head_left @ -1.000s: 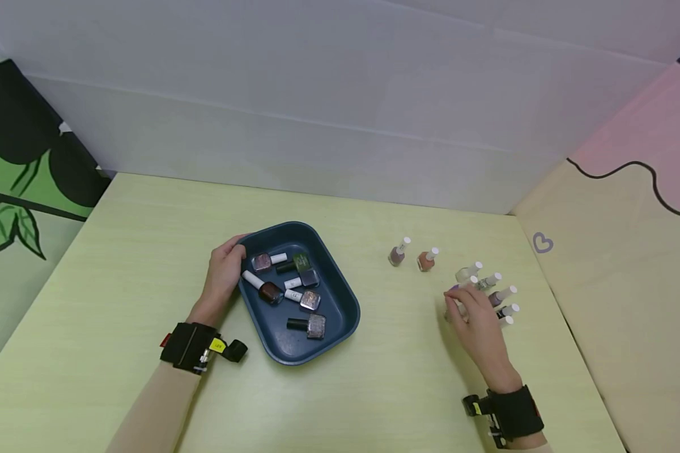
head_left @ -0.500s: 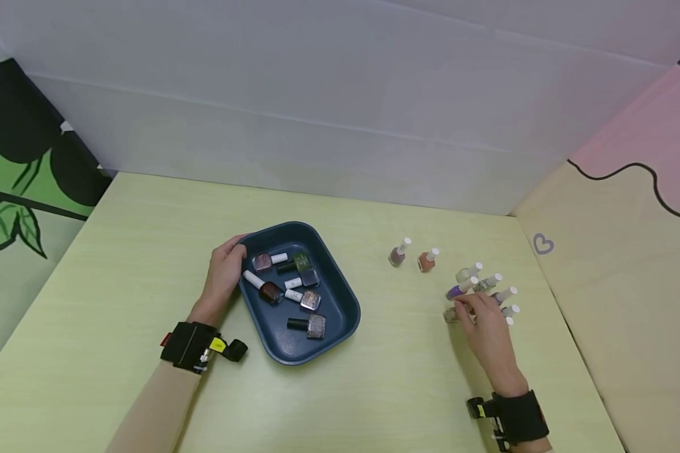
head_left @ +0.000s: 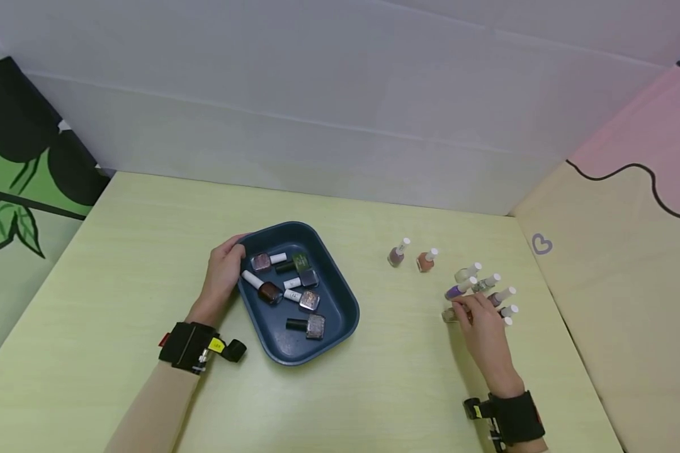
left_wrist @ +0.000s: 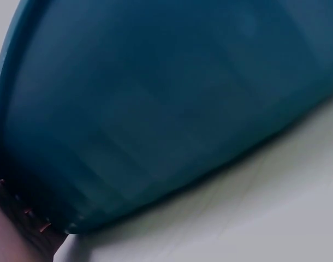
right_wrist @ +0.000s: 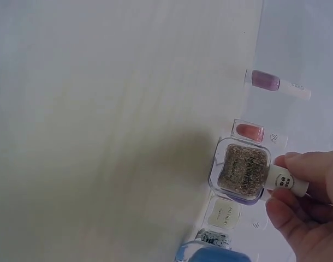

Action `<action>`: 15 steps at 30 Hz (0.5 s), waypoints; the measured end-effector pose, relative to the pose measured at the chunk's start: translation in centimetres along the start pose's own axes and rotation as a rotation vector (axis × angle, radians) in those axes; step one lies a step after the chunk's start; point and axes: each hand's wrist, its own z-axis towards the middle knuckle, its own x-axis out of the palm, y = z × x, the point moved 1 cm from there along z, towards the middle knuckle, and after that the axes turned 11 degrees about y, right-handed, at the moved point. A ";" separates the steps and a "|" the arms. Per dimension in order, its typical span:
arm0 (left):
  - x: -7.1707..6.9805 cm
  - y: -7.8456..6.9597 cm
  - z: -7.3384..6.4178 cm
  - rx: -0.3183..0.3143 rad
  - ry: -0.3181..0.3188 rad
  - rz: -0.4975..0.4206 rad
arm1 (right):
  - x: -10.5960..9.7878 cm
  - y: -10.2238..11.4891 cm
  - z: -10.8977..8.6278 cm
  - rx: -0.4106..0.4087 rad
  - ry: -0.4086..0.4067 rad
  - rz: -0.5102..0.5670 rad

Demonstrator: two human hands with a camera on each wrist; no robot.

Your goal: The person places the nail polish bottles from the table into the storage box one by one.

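Note:
My left hand (head_left: 222, 270) grips the left edge of a dark blue tray (head_left: 331, 314), thumb over the rim. In the left wrist view the tray's wall (left_wrist: 166, 109) fills most of the picture. Several nail polish bottles lie on their sides inside, among them a dark brown one (head_left: 270, 292) and a silver glitter one (head_left: 316, 326). On the right, my right hand (head_left: 484, 336) pinches the white cap of a glitter nail polish bottle (right_wrist: 243, 170) between thumb and fingers. Just beyond it stands a purple bottle (head_left: 455, 291). The hand partly hides the neighbouring bottles.
White-capped bottles stand around the right hand, including a pale one (head_left: 464, 274). A mauve bottle (head_left: 396, 257) and a coral bottle (head_left: 425, 262) stand farther back, between them and the tray. A grey-white wall (head_left: 317, 151) closes the table's far edge.
My right hand has shifted slightly toward me and to the right, uncovering the purple bottle; over the last half second it has barely moved. The left hand and tray have stayed put.

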 end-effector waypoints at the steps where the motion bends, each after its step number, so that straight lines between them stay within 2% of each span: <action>1: 0.0 0.0 0.0 0.003 -0.002 0.004 | 0.0 0.0 0.0 -0.003 -0.001 0.002; 10: -0.1 -0.3 0.0 0.011 -0.002 -0.001 | 0.2 0.0 0.1 -0.027 -0.020 0.008; 15: -0.1 -0.3 0.0 0.009 -0.001 -0.007 | 0.1 0.8 0.5 -0.051 -0.029 0.039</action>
